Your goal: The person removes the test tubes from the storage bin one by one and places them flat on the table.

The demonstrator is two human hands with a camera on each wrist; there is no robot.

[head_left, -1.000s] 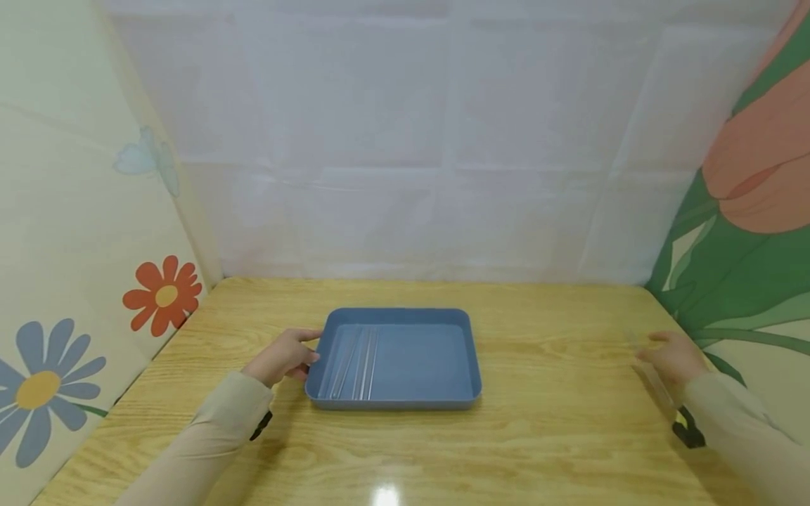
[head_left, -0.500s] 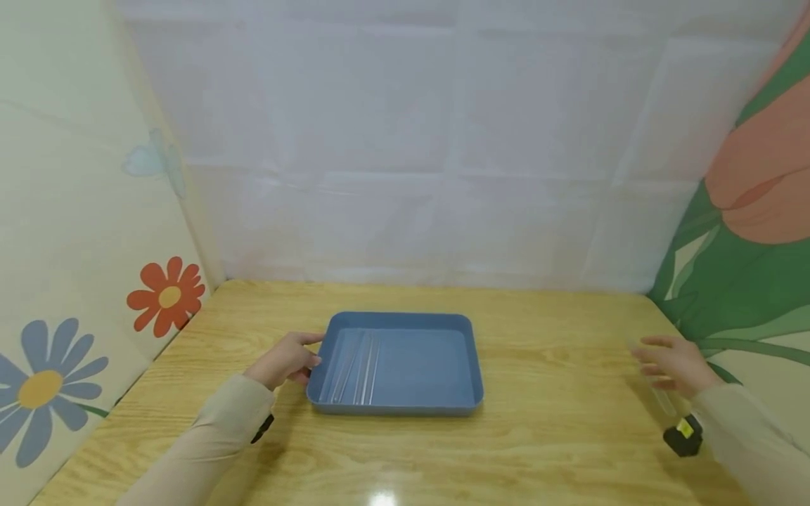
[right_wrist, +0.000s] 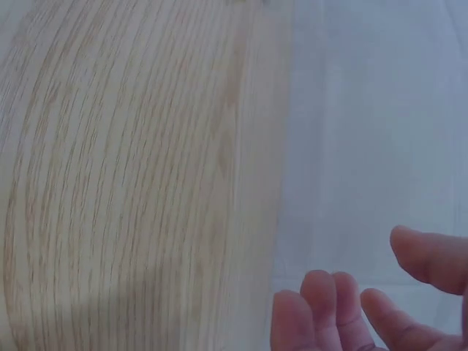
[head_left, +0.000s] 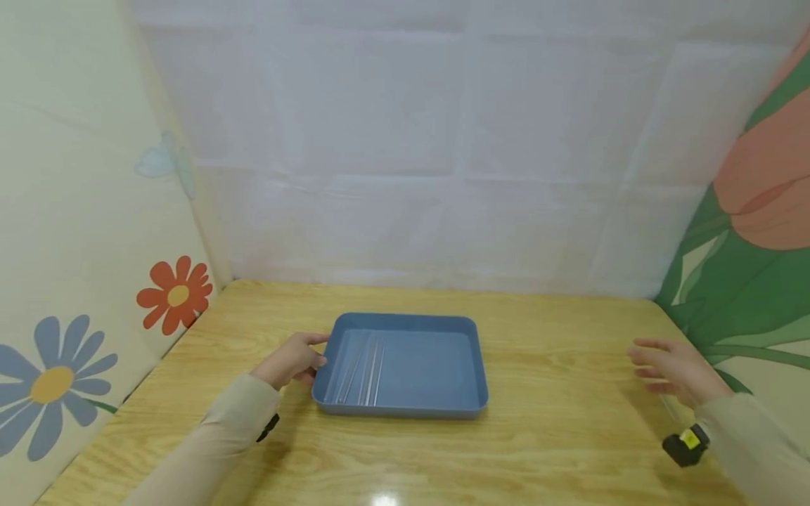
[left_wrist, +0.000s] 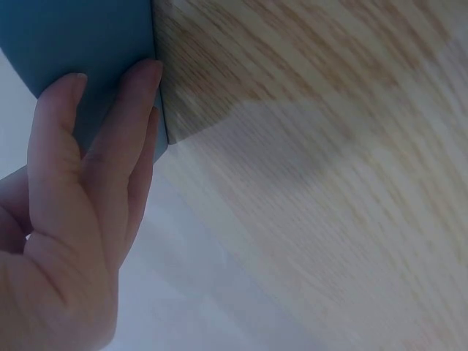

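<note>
A blue tray (head_left: pixel 434 411) lies on the table, with several clear thin rods (head_left: pixel 369 372) in its left part. My left hand (head_left: pixel 291 362) is at the tray's left side; in the left wrist view its nearly straight fingers (left_wrist: pixel 121 146) rest against the outer wall of the tray (left_wrist: pixel 80 36). Away from the tray, at the right of the table, my right hand (head_left: pixel 677 369) hovers with spread, slightly bent fingers and holds nothing. Part of a clear rod (head_left: pixel 669 407) shows beside its wrist. The right wrist view shows its fingertips (right_wrist: pixel 319 300) apart from the thumb.
The wooden table (head_left: pixel 544 436) reaches back to a white cloth backdrop (head_left: pixel 405 140). Flower-printed panels stand at the left (head_left: pixel 63 211) and right (head_left: pixel 759 281). A black device with a yellow mark (head_left: pixel 686 444) is at my right wrist.
My right hand's fingers have spread from a closer pose beside a faint clear rod. My left hand remains at the tray's side. The head view has shifted slightly.
</note>
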